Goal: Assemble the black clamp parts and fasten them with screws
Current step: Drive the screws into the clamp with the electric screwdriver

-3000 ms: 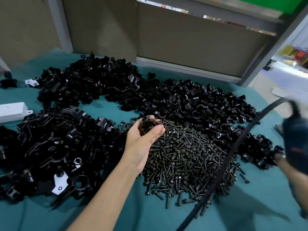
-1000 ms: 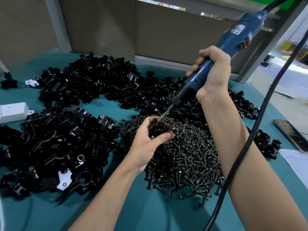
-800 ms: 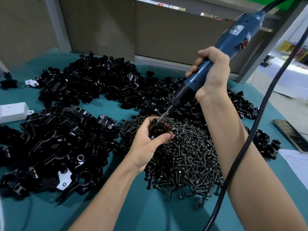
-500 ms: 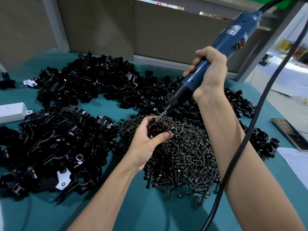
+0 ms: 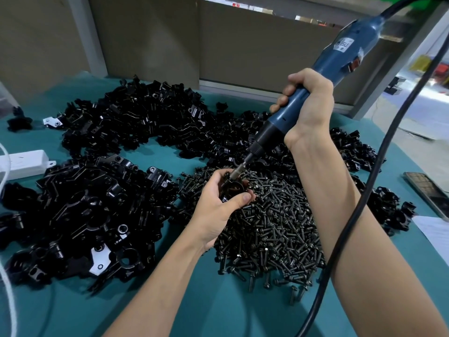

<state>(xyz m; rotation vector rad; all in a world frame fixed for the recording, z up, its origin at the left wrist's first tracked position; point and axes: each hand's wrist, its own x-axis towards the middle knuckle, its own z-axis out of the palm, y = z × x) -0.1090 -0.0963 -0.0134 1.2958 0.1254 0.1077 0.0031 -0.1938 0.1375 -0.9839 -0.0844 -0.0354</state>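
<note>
Head view: left grip [image 5: 218, 205] is clamped round one small black clamp [image 5: 232, 188], thumb across its near side and fingers curled behind. It is held just above the near-left edge of the screw pile [image 5: 274, 222]. Right grip [image 5: 308, 105] is wrapped tight on the blue electric screwdriver [image 5: 335, 57]. The tool tilts down-left, and its bit [image 5: 239, 167] touches the top of the held clamp. The screw under the bit is too small to make out, so I can't tell how deep it sits. A black cable [image 5: 364, 190] runs from the tool's top end, down past the right forearm and off the bottom edge.

Progress, as a judgement: the step in hand looks like driving a screw into this one clamp, so its parts seem already mated. I can't pick out a separate stack of finished clamps; finished and loose pieces look alike from here. Plenty is left:
- a big near heap of clamp parts [image 5: 85, 210] left of the hands
- a far heap [image 5: 145, 117] along the back
- a smaller right heap [image 5: 352, 147] beyond the right forearm

All lie loose on the teal worktop [image 5: 218, 300], and the screw pile is large too. Much of the batch looks undone; can't say closer.

Edges: a white power strip [image 5: 21, 161] at left, a phone [image 5: 427, 193] and a paper sheet [image 5: 435, 229] at right.
</note>
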